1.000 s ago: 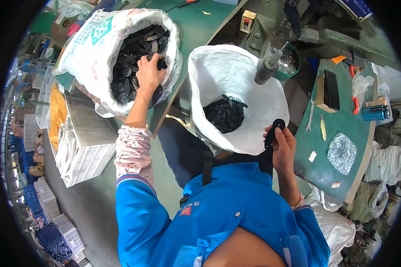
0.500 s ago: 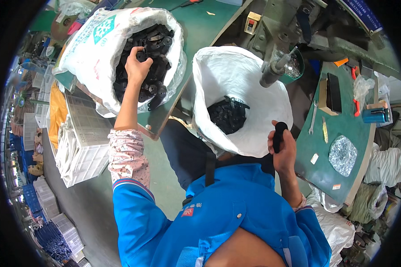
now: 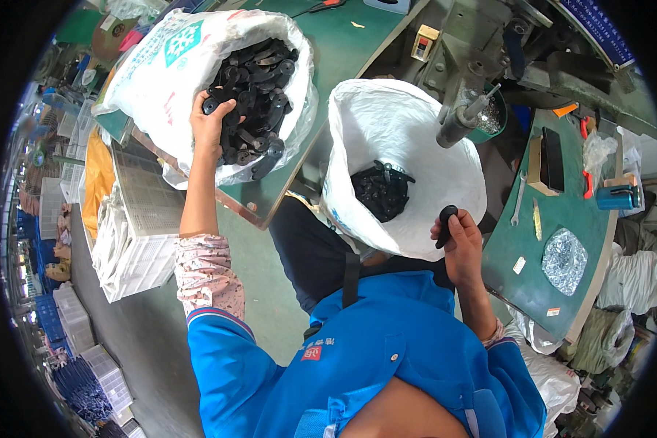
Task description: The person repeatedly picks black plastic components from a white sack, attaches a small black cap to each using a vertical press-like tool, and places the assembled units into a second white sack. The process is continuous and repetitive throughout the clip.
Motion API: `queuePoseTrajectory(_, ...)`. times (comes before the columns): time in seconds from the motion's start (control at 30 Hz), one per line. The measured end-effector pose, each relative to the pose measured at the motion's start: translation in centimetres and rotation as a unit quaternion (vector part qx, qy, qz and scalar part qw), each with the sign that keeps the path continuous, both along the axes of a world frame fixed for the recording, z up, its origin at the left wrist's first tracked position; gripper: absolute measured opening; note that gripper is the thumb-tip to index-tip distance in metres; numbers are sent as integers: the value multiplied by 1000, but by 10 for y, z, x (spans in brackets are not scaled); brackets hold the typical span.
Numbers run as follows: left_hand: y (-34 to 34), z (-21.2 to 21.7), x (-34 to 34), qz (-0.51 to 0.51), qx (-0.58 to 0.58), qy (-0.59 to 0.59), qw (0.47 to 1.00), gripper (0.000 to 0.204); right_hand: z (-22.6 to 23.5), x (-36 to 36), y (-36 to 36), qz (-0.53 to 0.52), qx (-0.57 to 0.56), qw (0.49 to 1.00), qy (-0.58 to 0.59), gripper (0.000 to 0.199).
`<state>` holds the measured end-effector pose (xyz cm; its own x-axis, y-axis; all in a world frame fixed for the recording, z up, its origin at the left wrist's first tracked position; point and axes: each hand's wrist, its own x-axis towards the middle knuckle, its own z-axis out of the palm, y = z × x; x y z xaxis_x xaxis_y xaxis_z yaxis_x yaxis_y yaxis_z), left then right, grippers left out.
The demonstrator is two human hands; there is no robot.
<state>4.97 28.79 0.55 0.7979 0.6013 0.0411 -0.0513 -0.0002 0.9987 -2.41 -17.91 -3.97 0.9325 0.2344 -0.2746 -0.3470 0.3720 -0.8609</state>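
My left hand (image 3: 207,130) is at the near edge of a white woven sack (image 3: 175,80) full of black parts (image 3: 259,109). Its fingers are closed on a black part with a round end (image 3: 210,106). Over the right rim of a second, upright white sack (image 3: 416,139), my right hand (image 3: 463,244) grips a smooth black elongated part (image 3: 447,220) between thumb and fingers. A heap of similar black parts (image 3: 381,191) lies at the bottom of that second sack. The exact kind of the parts cannot be made out.
A metal machine (image 3: 463,117) with a green cup of shavings stands beyond the upright sack. The green bench at right carries a wrench (image 3: 518,197), a dark flat box (image 3: 551,159), a blue cylinder (image 3: 617,196) and a plastic-wrapped bundle (image 3: 564,261). White crates (image 3: 139,248) stand at left.
My left hand has drawn back toward the sack's near left edge with a black part in its fingers. My right hand has turned its part slightly and shifted a little left.
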Motion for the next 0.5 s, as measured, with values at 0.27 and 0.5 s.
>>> queuePoseTrajectory(0.27,-12,9,-5,-3,-71,-54,996,29,0,-7,7,27,-47,998,-27,19)
queuePoseTrajectory(0.5,-97,25,-5,-95,-354,-126,922,24,1,-1,31,98,-213,946,-224,21)
